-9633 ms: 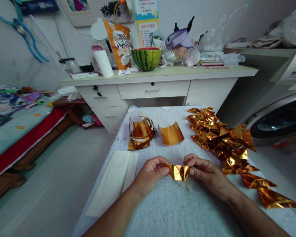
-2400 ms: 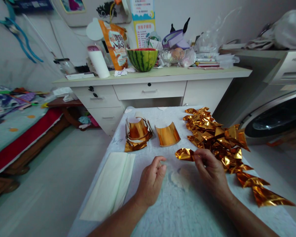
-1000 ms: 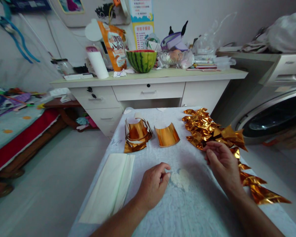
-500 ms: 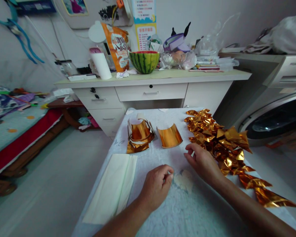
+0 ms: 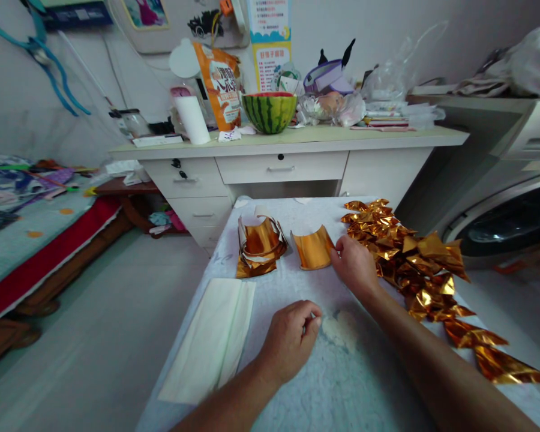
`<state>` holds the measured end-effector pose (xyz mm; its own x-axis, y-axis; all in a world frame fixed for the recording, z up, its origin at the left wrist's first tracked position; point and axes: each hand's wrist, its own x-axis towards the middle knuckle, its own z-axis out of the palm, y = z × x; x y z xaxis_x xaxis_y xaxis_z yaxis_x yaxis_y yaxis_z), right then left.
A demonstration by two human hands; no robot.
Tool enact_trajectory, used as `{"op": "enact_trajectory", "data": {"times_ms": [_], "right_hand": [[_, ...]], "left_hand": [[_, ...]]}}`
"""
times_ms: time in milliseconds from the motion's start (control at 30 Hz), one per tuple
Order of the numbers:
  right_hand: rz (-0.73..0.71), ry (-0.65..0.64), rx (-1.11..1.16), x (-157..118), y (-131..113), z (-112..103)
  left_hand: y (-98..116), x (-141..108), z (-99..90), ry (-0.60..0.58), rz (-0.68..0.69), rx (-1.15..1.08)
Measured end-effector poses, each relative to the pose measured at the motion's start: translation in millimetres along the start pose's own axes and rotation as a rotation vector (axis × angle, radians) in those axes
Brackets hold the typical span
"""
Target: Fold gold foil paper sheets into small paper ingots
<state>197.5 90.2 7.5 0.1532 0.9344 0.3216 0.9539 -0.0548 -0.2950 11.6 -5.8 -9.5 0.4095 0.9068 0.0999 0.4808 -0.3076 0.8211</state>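
A curved sheet of gold foil paper (image 5: 314,248) lies on the cloth-covered table, its ends bent upward. My right hand (image 5: 354,264) is at its right edge, thumb and fingers closed on that edge. My left hand (image 5: 290,336) rests near the table's middle with its fingers curled and the thumb close to the forefinger; nothing shows in it. Left of the single sheet sits a stack of curled gold foil paper (image 5: 261,243) with white backing showing. Folded gold foil pieces (image 5: 400,252) are heaped along the table's right side, beyond my right hand.
A folded pale paper or cloth (image 5: 211,339) lies at the table's left. Behind stands a white desk (image 5: 283,167) bearing a cut watermelon (image 5: 270,113), an orange pouch (image 5: 220,90) and a white roll (image 5: 192,120). A washing machine (image 5: 504,198) is at right, a bed (image 5: 40,222) at left.
My right hand has moved forward and left from the bare cloth to the right edge of the single gold sheet. My left hand has stayed in much the same place.
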Motion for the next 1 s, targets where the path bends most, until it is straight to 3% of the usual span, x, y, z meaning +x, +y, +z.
{"op": "enact_trajectory", "data": {"times_ms": [333,533,833,933,1000], "right_hand": [[-0.007,0.032,-0.043,-2.2,0.6,-6.4],[-0.041,0.117,0.04,-3.3,-0.1,-12.4],[-0.003,0.224,0.327,-8.2,11.0,-28.5],[0.045,0.187,0.472,-19.5,18.4,-34.6],[0.148,0.076,0.697,-29.7,23.8,-38.3]], "left_hand": [[1.4,-0.4,-2.0,-0.005,0.008,-0.004],[2.7,-0.2,-2.1,-0.012,0.005,-0.008],[4.6,-0.2,-4.6,0.007,-0.008,-0.07],[4.0,-0.3,-6.9,0.051,-0.016,-0.102],[3.1,-0.8,-8.4,0.103,-0.033,-0.12]]}}
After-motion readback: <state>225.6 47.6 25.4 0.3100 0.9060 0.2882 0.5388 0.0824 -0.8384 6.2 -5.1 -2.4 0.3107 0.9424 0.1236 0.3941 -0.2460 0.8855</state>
